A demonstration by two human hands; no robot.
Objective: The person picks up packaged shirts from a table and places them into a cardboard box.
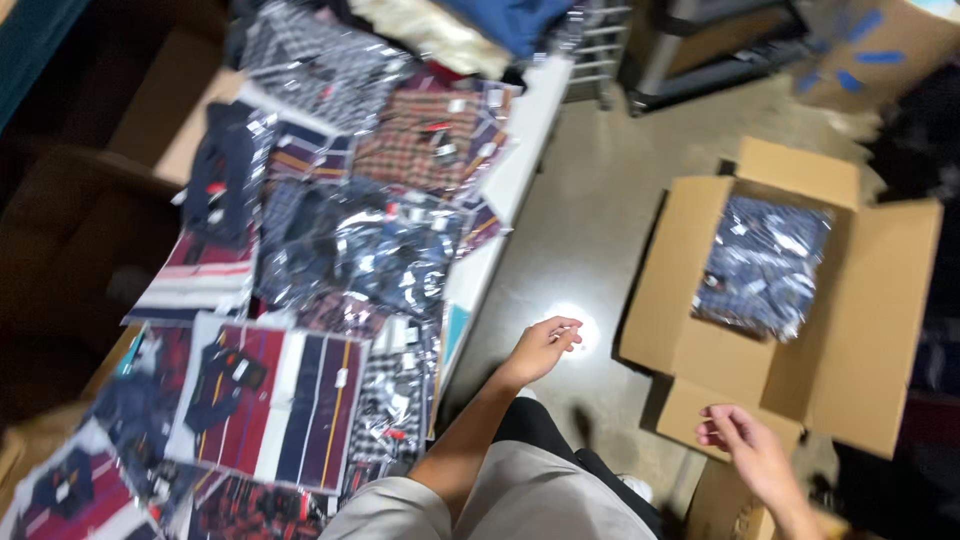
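My right hand (745, 445) hovers loose and empty at the cardboard box (880, 330) flap, left hand (540, 348) open in mid-air, bagged shirts (762, 262) inside the box — one careless grab and slippery plastic could slide out.

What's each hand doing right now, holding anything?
Left hand: open, empty, between table and box.
Right hand: open, empty, by the box flap.

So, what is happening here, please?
A person stands between a table covered with bagged shirts and an open cardboard box on the floor, which holds one bagged plaid shirt. Both hands are empty: the left hand hangs over the floor, the right hand is at the box's near flap.
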